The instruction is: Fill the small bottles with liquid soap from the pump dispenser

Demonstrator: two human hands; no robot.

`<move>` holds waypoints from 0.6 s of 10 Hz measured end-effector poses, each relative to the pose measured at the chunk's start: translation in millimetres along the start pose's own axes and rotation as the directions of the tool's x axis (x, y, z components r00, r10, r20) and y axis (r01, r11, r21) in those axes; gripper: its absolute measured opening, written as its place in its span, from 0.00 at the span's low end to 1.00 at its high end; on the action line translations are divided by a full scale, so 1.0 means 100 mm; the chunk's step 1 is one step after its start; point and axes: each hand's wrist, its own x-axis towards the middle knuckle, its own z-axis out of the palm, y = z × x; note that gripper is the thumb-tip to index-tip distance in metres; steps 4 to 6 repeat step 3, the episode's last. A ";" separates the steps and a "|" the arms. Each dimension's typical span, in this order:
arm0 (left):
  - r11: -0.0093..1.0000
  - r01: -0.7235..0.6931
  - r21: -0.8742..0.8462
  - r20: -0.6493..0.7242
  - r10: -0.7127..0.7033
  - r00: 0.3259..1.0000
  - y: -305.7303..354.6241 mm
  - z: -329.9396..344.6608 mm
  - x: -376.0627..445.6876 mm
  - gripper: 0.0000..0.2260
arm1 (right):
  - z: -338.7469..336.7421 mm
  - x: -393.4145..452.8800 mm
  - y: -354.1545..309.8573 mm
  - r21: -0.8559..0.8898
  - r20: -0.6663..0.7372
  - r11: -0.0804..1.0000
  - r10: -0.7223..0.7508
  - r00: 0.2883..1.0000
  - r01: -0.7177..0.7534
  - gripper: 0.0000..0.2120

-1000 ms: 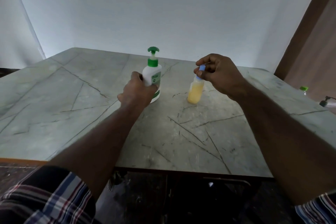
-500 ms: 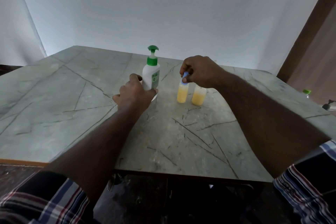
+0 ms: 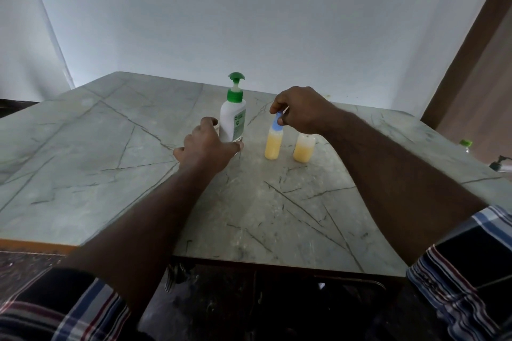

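L hand fingers wrapped round dispenser base, R hand fingers pinching blue cap on bottle, 2nd bottle just right of R fingers, all on surface

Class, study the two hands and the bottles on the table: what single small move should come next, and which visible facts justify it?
Probably let go of the blue cap. The right hand pinches it atop a small bottle that stands upright on the table, holding yellow soap. The second small bottle beside it also holds soap, though its top is hidden. The left hand grips the pump dispenser.
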 end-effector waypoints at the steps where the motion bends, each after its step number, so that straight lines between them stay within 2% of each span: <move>1: 1.000 -0.015 -0.018 0.016 0.015 1.000 -0.01 -0.04 -0.02 0.40 | -0.03 -0.05 -0.01 0.015 -0.007 1.000 0.012 1.000 -0.012 0.18; 2: 0.999 -0.041 -0.035 0.002 0.041 0.999 -0.02 -0.10 -0.08 0.40 | -0.11 -0.12 -0.02 0.012 -0.068 1.000 0.016 0.998 -0.015 0.19; 3: 0.997 -0.071 -0.025 -0.033 0.070 0.997 0.01 -0.19 -0.12 0.40 | -0.25 -0.22 -0.02 0.061 -0.274 0.997 0.065 0.959 -0.050 0.16; 6: 0.997 -0.071 -0.025 -0.033 0.070 0.997 0.01 -0.19 -0.12 0.40 | -0.25 -0.22 -0.02 0.061 -0.274 0.997 0.065 0.959 -0.050 0.16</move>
